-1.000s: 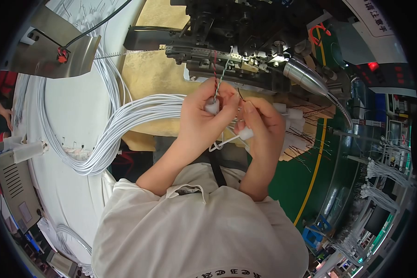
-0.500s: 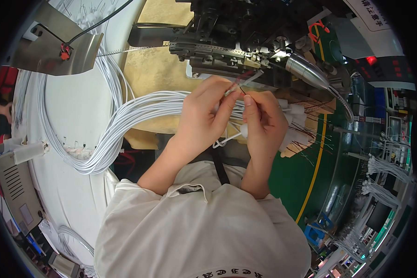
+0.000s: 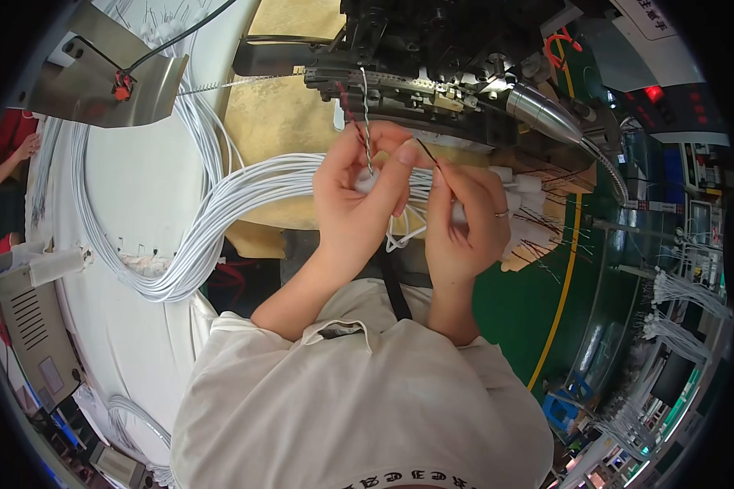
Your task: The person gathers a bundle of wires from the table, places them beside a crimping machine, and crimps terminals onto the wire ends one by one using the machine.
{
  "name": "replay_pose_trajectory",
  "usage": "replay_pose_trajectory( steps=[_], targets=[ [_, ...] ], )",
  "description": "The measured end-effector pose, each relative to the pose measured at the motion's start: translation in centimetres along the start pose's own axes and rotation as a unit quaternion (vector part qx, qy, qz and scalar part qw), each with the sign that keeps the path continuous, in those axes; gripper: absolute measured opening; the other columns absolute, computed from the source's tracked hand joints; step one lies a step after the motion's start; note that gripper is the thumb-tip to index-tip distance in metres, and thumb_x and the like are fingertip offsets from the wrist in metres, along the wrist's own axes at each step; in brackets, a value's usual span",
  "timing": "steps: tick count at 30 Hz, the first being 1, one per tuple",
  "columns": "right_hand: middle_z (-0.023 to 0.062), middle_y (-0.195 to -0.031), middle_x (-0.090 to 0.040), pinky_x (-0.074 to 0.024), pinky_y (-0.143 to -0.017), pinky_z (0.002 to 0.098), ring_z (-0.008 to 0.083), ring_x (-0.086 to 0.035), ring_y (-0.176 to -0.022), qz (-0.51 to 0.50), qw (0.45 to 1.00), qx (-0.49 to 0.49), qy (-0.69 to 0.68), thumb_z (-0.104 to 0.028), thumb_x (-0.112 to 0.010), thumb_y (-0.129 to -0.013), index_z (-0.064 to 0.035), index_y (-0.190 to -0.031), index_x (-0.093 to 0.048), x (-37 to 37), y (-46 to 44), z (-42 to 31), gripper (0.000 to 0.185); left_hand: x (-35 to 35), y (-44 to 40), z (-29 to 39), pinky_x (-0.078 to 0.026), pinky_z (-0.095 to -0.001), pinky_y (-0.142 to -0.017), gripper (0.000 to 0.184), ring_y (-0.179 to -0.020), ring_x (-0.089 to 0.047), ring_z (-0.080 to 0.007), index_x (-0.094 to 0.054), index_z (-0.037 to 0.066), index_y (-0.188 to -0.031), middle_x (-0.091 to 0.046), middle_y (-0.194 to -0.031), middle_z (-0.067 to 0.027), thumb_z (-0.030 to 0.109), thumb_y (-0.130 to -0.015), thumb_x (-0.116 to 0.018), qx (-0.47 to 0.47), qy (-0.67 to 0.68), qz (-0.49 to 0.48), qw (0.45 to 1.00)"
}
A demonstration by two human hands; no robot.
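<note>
Your L hand (image 3: 352, 189) has fingers closed round a wht cable end (image 3: 367, 182); R hand's (image 3: 469, 218) pinch a dk wire (image 3: 427, 153) betw. both. Red pair (image 3: 347, 107) & wht-green pair (image 3: 366, 118) already split apart, approx. upright; what's left, can't tell.

Right of the right grip (image 3: 469, 216) is a green floor (image 3: 506, 326) with a yellow line (image 3: 556, 318) along it. Ahead of that grip, rightward, a bendy-necked silver lamp (image 3: 540, 111) shines. Left of the left grip (image 3: 353, 187) stretches a white-covered bench (image 3: 130, 191); farther left stands a grey vented cabinet (image 3: 39, 346).
</note>
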State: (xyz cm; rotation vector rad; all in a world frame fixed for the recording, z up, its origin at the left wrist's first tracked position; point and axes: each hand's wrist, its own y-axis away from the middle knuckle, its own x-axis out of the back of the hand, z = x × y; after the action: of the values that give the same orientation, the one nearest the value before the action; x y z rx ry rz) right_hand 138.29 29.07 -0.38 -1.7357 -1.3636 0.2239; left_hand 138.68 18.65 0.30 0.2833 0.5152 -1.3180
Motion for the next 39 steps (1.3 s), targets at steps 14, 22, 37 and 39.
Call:
replay_pose_trajectory(
  steps=[14, 22, 37, 39],
  targets=[
    [0.0068, -0.076, -0.054, -0.0402, -0.047, 0.0251, 0.0158, -0.051, -0.057, 0.042, 0.997, 0.062, -0.004, 0.013, -0.066, -0.068, 0.0005, -0.093, -0.063, -0.8, 0.5, 0.7, 0.029, 0.1, -0.2, -0.5, -0.034, -0.0158, -0.056, 0.008, -0.064, -0.044, -0.0014, -0.059, -0.001, -0.086, -0.059, -0.080, -0.0007, -0.001, -0.080, -0.064, -0.009, 0.000, 0.044, 0.999],
    [0.0069, -0.076, -0.054, -0.0393, -0.045, 0.0233, 0.0138, -0.050, -0.055, 0.045, 0.997, 0.058, 0.000, 0.013, -0.066, -0.068, 0.0011, -0.093, -0.062, -1.2, 0.7, 0.6, 0.028, 0.0, -0.3, -1.1, -0.035, -0.0166, -0.057, 0.009, -0.066, -0.045, -0.0020, -0.059, 0.000, -0.087, -0.058, -0.078, 0.0009, 0.000, -0.079, -0.065, -0.009, -0.006, 0.053, 0.999],
    [0.0075, -0.074, -0.054, -0.0394, -0.047, 0.0238, 0.0146, -0.050, -0.055, 0.060, 0.997, 0.047, -0.011, 0.011, -0.066, -0.070, 0.0014, -0.089, -0.062, -0.9, 1.1, 1.5, 0.022, 0.9, 0.1, -0.3, -0.038, -0.0221, -0.054, 0.007, -0.060, -0.048, -0.0129, -0.061, -0.001, -0.087, -0.056, -0.072, -0.0068, 0.000, -0.080, -0.061, -0.068, -0.293, -0.083, 0.950],
    [0.0073, -0.073, -0.054, -0.0397, -0.047, 0.0242, 0.0156, -0.051, -0.056, 0.047, 0.998, 0.034, -0.019, 0.010, -0.065, -0.071, 0.0011, -0.088, -0.062, -0.7, 1.0, 1.3, 0.020, 0.9, 0.0, -0.3, -0.029, -0.0189, -0.048, 0.006, -0.055, -0.038, -0.0061, -0.062, -0.003, -0.086, -0.049, -0.067, -0.0013, 0.001, -0.081, -0.061, -0.129, -0.341, -0.080, 0.928]
  ],
)
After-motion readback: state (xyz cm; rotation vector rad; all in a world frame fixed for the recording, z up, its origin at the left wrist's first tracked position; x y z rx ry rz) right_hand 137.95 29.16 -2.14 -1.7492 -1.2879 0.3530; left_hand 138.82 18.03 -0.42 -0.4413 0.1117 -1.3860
